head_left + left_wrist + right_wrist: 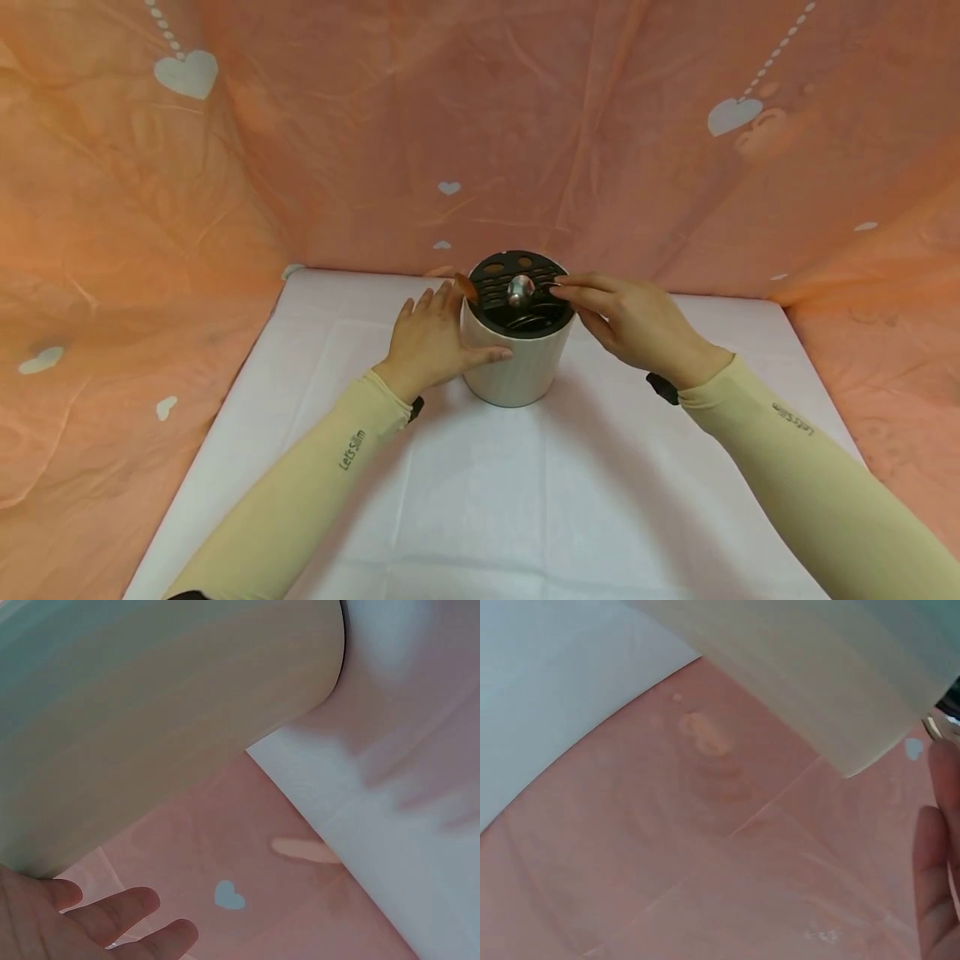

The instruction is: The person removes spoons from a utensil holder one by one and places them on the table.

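Observation:
A pale cylindrical utensil holder with a black slotted top stands upright near the table's far edge. My left hand lies against its left side, thumb across the front and fingers spread straight; the left wrist view shows those fingers extending past the wall. At the right of the top, my right hand pinches a shiny metal utensil, mostly hidden by the fingers. A rounded silver utensil head sticks up mid-top. A brown wooden utensil leans out at the left rim.
A white cloth covers the table. Orange-pink sheets with white hearts hang behind it and at both sides. The top of the holder has round holes at the back and slots across its middle.

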Available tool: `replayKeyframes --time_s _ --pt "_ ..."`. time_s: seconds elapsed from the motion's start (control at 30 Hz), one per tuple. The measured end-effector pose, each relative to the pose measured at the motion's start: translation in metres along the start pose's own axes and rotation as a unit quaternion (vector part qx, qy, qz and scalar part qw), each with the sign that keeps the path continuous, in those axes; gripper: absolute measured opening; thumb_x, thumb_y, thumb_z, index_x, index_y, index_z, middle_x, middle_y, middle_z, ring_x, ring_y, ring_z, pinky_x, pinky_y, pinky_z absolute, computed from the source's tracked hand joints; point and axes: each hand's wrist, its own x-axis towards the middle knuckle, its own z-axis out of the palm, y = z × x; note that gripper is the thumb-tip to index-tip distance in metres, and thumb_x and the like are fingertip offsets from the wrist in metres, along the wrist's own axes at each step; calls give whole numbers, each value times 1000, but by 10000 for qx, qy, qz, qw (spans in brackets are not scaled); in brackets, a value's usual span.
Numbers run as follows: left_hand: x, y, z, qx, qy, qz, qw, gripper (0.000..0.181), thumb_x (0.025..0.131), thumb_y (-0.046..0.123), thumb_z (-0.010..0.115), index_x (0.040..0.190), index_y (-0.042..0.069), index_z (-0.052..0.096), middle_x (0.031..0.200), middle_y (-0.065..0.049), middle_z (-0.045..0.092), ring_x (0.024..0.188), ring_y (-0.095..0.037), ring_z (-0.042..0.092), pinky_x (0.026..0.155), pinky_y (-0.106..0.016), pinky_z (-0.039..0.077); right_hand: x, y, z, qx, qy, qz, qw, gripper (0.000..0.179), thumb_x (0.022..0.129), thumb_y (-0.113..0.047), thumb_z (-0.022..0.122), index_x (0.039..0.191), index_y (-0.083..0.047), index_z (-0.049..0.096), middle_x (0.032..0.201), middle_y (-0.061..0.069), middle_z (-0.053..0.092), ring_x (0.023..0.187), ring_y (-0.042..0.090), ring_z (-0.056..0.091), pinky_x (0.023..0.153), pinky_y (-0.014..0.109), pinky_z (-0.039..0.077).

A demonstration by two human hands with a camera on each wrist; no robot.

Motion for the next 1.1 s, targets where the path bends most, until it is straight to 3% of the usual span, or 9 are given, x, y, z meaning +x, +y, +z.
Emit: replayKeyframes --time_s 0.23,0.53,0.83,1.1 --pt "0 0 0 10 117 23 9999 120 53 95 34 142 15 31 142 -5 36 123 -34 39 98 -56 25 -4 15 5 -345 474 -60 9983 37 83 -8 65 118 -18 65 112 -2 61 82 16 62 54 34 47" --pt "-1 0 1 74 16 -4 10000 121 53 95 32 143 15 31 142 -8 35 125 -36 37 99 -56 24 -8 20 9 -737 605 129 9954 28 86 -14 62 113 -21 68 106 -6 63 83 13 62 58 33 48" --pt "-2 2 0 43 -6 -51 10000 120 53 95 32 142 16 32 142 -7 36 125 -36 36 99 -57 22 -3 16 5 -902 1533 277 9837 22 84 -14 66 105 -18 72 99 -3 66 72 13 65 50 32 48" --pt "-1 1 0 71 3 -51 10000 121 53 96 31 142 14 33 142 -8 36 125 -36 36 99 -57 22 4 11 -9 -373 2405 347 9693 23 81 -4 66 103 -9 71 99 1 66 65 12 62 56 28 50"
